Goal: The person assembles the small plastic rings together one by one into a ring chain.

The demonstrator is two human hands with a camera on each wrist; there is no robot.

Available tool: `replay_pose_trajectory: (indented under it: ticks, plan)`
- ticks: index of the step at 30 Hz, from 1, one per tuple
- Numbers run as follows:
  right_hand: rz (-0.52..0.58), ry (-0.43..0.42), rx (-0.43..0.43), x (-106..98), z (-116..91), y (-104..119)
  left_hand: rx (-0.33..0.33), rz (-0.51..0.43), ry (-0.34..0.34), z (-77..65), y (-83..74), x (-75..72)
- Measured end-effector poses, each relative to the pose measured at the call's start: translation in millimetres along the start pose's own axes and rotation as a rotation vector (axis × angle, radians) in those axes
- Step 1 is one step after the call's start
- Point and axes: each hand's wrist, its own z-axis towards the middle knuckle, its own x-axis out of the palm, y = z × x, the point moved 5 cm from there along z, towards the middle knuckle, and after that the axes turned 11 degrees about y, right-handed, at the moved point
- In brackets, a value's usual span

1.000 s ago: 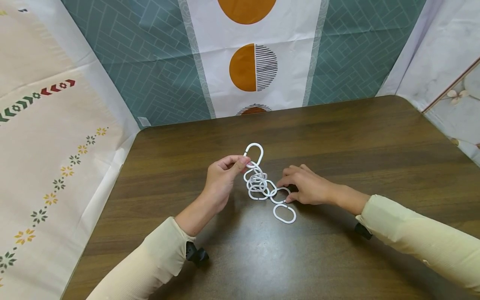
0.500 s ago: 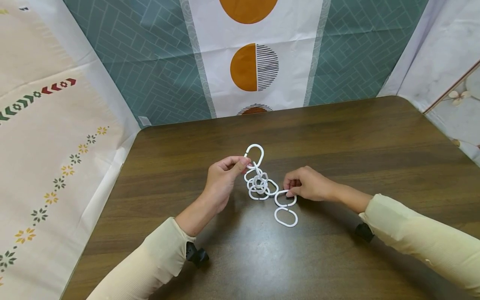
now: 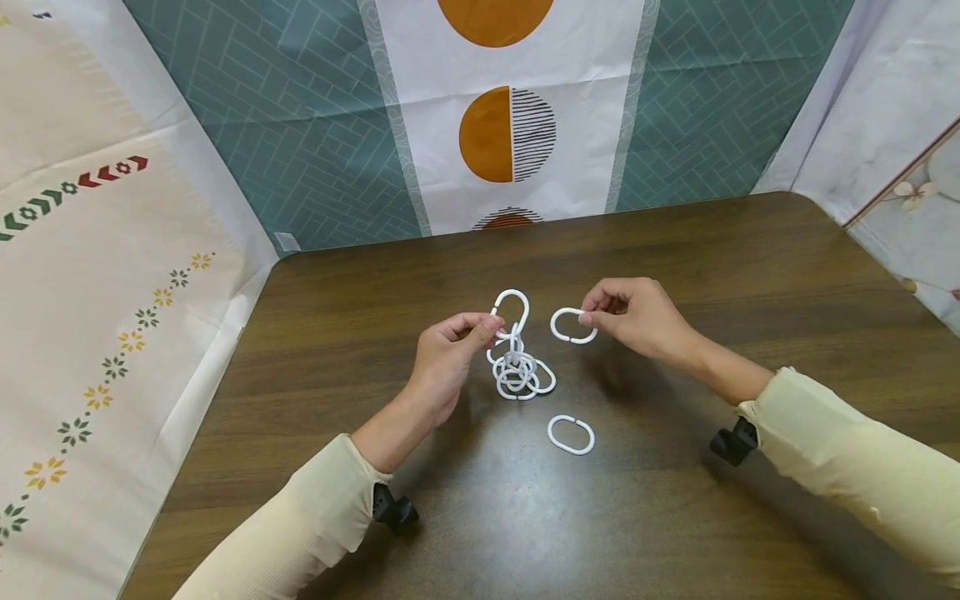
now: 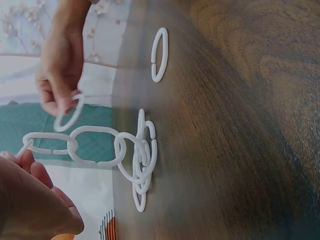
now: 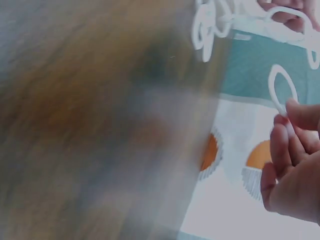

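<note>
My left hand (image 3: 448, 360) pinches the top link of a white plastic chain (image 4: 96, 129). From that link several joined oval links hang down, and the lowest lie heaped on the table. Up off the table to the right, my right hand (image 3: 636, 318) pinches a separate white oval link (image 3: 553, 327) between thumb and fingers; each such link has a small gap in its side. This link is apart from the chain. One more loose white link (image 3: 551, 433) lies flat on the table, nearer to me than the heap.
The brown wooden table (image 3: 360, 308) extends around both hands. Patterned cloths hang beyond it, a teal and white one (image 3: 315, 167) at the back and a cream one (image 3: 97, 275) to the left. A dark device (image 3: 393, 510) sits at each wrist.
My right hand has picked a white link up off the table and carried it up and away, to beside the chain's top. The left hand stays in place with the chain.
</note>
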Motion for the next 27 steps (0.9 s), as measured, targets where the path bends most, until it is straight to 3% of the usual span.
replay_pose_trajectory:
  ticks: [6,10,19,27]
  plan:
    - [0.044,-0.173,-0.054,-11,1,18,-0.002,0.005,0.015,0.7,1.6,2.3]
    - [0.076,-0.239,-0.083,-11,2,32,-0.016,0.017,0.021,0.7,3.1,4.5]
    - [0.149,-0.241,-0.188,6,9,58,-0.05,0.005,0.06,0.6,5.4,10.9]
    - [0.054,-0.244,-0.296,19,10,68,-0.056,0.003,0.074,-0.1,5.9,11.8]
